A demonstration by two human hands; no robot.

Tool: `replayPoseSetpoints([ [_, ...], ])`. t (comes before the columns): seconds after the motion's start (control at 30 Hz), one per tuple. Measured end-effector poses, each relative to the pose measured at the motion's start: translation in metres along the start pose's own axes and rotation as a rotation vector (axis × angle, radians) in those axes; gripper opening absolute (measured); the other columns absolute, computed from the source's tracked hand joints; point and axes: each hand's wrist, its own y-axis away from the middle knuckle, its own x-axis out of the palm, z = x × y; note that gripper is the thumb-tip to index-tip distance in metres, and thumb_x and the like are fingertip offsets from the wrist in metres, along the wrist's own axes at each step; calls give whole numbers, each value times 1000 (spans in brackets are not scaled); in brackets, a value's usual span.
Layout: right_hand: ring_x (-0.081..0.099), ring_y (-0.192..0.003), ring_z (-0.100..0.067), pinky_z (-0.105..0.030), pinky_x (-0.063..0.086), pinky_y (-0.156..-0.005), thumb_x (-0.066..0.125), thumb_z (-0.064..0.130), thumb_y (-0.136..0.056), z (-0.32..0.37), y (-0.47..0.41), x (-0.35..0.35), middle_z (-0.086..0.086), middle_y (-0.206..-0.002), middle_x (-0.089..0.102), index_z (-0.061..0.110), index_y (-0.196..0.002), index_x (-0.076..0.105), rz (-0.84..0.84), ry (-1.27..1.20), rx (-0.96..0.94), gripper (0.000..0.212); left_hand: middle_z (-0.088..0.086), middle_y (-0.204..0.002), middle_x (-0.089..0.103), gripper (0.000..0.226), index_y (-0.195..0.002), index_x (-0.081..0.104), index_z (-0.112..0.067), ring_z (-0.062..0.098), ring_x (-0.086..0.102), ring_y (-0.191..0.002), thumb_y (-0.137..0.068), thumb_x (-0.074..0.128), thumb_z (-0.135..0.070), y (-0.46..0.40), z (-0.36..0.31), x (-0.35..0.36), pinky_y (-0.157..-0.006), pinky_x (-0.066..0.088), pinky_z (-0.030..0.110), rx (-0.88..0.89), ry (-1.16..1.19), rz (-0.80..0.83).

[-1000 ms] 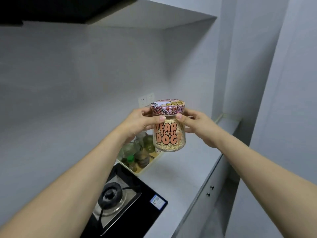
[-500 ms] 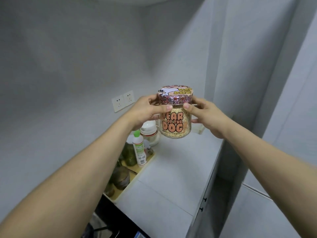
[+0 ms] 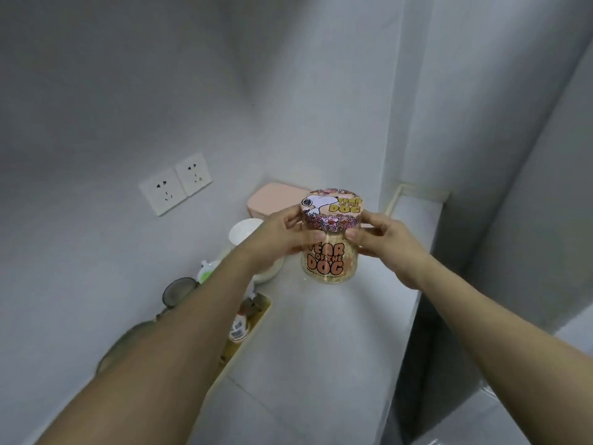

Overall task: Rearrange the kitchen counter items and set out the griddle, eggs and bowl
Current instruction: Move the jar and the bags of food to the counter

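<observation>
A glass jar (image 3: 330,263) lettered "Year of the Dog", full of pale grains and capped with a printed pink lid (image 3: 332,205), is held upright between both hands just under the lid. My left hand (image 3: 279,239) grips its left side and my right hand (image 3: 382,240) grips its right side. The jar's base is at or just above the white counter (image 3: 308,354), near the back corner; whether it touches is unclear. A white bowl-like dish (image 3: 245,231) shows behind my left hand. No griddle or eggs are in view.
A pink lidded box (image 3: 272,195) stands in the back corner. A yellow tray (image 3: 247,335) with bottles and jars runs along the left wall, partly hidden by my left arm. Two wall sockets (image 3: 176,183) sit above it. The counter's front edge (image 3: 407,332) drops off on the right.
Both hands have carried the jar forward and down towards the counter's back corner. The view tilted down, so the stove left the frame and the pink box appeared.
</observation>
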Motion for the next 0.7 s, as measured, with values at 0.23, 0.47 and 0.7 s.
replayPoseSetpoints([
  [0.23, 61, -106, -5, -27, 50, -93, 73, 19, -83, -71, -73, -33, 1, -121, 55, 34, -112, 67, 8, 139, 109, 33, -14, -132, 60, 65, -132, 52, -33, 11, 53, -124, -76, 76, -12, -77, 65, -4, -100, 47, 41, -113, 44, 48],
  [0.47, 64, -103, -11, -22, 52, -86, 78, 16, -78, -137, -118, -47, 2, -118, 62, 28, -108, 70, 11, 198, 182, 33, -16, -130, 60, 64, -135, 49, -33, 2, 53, -118, -82, 75, -9, -125, 112, -11, -78, 49, 24, -190, -46, 59],
  [0.7, 63, -102, -9, -13, 51, -75, 82, 12, -72, -159, -145, -50, 0, -115, 60, 24, -104, 70, 7, 194, 217, 36, -12, -132, 60, 70, -139, 47, -25, 8, 53, -122, -79, 77, -8, -155, 135, -17, -96, 46, 30, -213, -89, 51],
])
